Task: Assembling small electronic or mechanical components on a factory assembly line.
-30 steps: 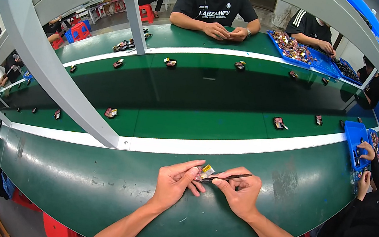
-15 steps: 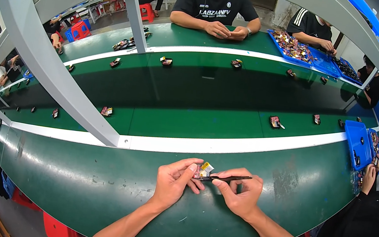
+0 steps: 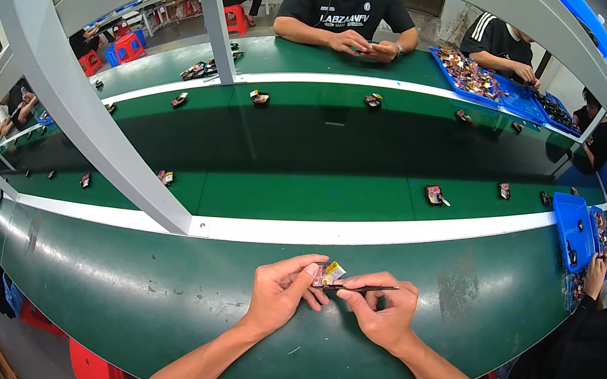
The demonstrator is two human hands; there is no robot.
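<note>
Over the near green worktop, my left hand (image 3: 280, 289) pinches a small electronic assembly (image 3: 320, 276) between thumb and fingers. It looks reddish, with a yellow-and-white tab (image 3: 335, 272) sticking up at its right side. My right hand (image 3: 387, 314) is closed on dark tweezers (image 3: 375, 288), held nearly level. Their tips reach the lower right side of the assembly, but whether they touch it I cannot tell. My fingers hide much of the assembly.
Beyond a white rail (image 3: 375, 231) runs a green conveyor belt (image 3: 303, 189) carrying several small assemblies (image 3: 436, 196). A grey post (image 3: 99, 99) rises at left. Blue trays (image 3: 573, 231) stand at right by a co-worker's hand (image 3: 596, 276). Another person (image 3: 347, 17) sits opposite.
The assemblies on the belt have shifted a little to the left. My right hand and the tweezers have moved slightly left; my left hand keeps its hold. The person opposite has moved their hands.
</note>
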